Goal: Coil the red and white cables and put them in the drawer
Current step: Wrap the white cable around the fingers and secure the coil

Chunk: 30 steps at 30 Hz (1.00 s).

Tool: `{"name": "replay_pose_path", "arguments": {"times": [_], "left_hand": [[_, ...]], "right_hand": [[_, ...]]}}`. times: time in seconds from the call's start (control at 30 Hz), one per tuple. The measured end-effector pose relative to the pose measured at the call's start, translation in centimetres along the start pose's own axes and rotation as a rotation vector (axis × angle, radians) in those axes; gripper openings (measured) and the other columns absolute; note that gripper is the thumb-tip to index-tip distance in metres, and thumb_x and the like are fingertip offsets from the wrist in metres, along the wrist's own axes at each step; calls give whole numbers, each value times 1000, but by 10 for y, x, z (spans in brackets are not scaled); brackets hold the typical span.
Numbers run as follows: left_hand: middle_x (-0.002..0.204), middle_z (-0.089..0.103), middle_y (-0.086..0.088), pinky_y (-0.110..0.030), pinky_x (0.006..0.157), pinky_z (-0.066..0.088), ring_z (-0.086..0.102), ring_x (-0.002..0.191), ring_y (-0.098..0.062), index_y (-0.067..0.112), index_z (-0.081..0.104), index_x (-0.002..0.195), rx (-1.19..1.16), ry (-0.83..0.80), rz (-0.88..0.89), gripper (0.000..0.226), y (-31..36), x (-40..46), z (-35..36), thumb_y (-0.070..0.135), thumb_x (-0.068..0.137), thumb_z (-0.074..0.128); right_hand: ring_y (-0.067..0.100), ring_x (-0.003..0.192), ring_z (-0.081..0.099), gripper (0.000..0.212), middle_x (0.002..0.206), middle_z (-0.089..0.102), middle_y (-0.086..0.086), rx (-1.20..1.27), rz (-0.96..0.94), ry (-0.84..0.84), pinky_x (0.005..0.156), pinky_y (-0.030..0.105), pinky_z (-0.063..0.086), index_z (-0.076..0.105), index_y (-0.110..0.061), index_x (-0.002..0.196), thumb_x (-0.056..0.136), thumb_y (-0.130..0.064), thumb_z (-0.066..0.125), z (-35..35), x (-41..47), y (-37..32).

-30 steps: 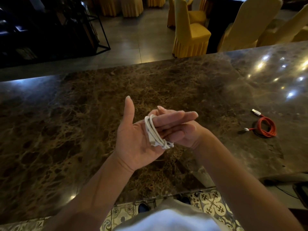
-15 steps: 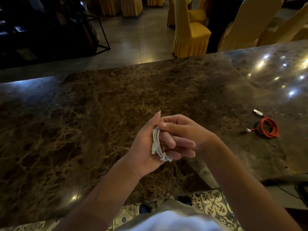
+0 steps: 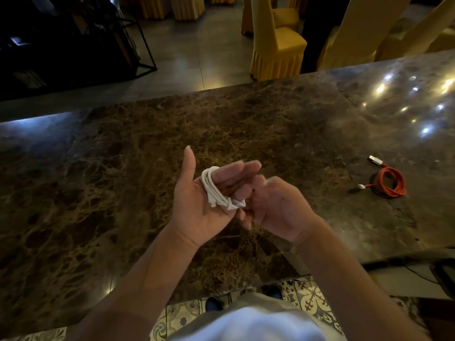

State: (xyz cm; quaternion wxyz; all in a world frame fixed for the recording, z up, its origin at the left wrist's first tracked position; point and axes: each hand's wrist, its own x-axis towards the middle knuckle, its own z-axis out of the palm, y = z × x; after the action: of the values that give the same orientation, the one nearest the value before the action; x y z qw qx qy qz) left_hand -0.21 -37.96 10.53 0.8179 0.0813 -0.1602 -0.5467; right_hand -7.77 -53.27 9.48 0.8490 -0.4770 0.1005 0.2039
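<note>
The white cable (image 3: 211, 189) is wound in several loops around the fingers of my left hand (image 3: 194, 212), which is held palm up above the brown marble counter (image 3: 110, 183) with the thumb raised. My right hand (image 3: 278, 207) sits just to the right, its curled fingertips pinching the wrapped end of the white cable below my left fingers. The red cable (image 3: 391, 184) lies coiled on the counter at the right, both plugs sticking out to its left, well away from both hands. No drawer is in view.
Yellow-covered chairs (image 3: 278, 43) stand beyond the counter's far edge. A black metal rack (image 3: 73, 40) fills the far left. Patterned floor tiles (image 3: 310, 299) show below the near edge. A dark object with a thin wire (image 3: 445, 274) sits at the lower right.
My left hand has come back up with its thumb raised after closing against the right hand. My right hand has slid from across the coil to its lower wrapped end.
</note>
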Motion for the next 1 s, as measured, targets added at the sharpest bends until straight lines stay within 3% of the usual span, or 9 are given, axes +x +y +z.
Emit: {"name": "replay_pose_path", "arguments": {"times": [0.13,0.2,0.3,0.43,0.57,0.63,0.73,0.83,1.0], "left_hand": [[122,70,-31,-46,87,52,71,109,-42,-12,73,110,80,-1,-63,92,-6,-5,-10,64,104,21],[117,70,-34,-44,87,54,71,107,-44,-13,74,105,149,-10,-131,90,-5,-5,-11,63,104,25],[108,73,-32,-41,88,60,71,105,-44,-11,77,96,349,5,-201,90,2,-6,-10,67,99,33],[106,76,-25,-44,92,56,72,104,-40,-7,79,94,408,-42,-240,92,-2,-5,-6,71,98,29],[108,77,-23,-46,103,51,71,106,-38,-5,80,94,392,-114,-249,91,-2,-4,-5,69,101,27],[105,77,-21,-43,101,52,72,103,-35,-5,80,92,395,-121,-238,89,-2,-5,-7,66,103,27],[97,78,-19,-41,96,53,72,96,-33,-5,80,86,392,-119,-229,89,-6,-7,-8,63,105,25],[94,78,-17,-40,94,52,72,92,-31,-2,81,82,421,-124,-244,89,-7,-9,-7,63,105,24],[93,79,-15,-39,93,52,73,90,-28,0,81,80,511,-150,-299,92,-2,-7,-6,66,103,21]], "right_hand": [[20,66,61,29,72,65,4,-95,9,155,63,31,51,64,-9,89,105,-24,45,7,-4,-5],[23,67,63,29,72,66,5,-118,6,204,63,35,55,66,-11,85,105,-25,50,11,-11,2],[19,68,66,33,76,68,4,-119,6,143,65,34,57,70,-16,84,106,-32,52,18,-19,5],[17,59,58,31,68,62,4,-66,-13,187,59,30,50,67,-9,87,105,-30,52,22,-16,7],[18,66,59,28,70,64,4,-14,-56,237,67,32,48,72,-11,86,99,-31,59,26,-20,7],[20,66,59,30,69,64,7,-34,-81,270,70,35,45,77,-13,79,97,-32,61,30,-24,9],[22,68,60,38,77,64,17,-33,-151,346,66,32,46,77,2,93,99,-32,62,36,-29,16],[19,67,61,40,75,64,13,-48,-179,375,62,27,48,72,9,100,99,-30,63,38,-32,19],[13,61,57,27,64,60,4,-73,-206,384,57,21,47,70,-4,86,100,-25,60,44,-36,19]]}}
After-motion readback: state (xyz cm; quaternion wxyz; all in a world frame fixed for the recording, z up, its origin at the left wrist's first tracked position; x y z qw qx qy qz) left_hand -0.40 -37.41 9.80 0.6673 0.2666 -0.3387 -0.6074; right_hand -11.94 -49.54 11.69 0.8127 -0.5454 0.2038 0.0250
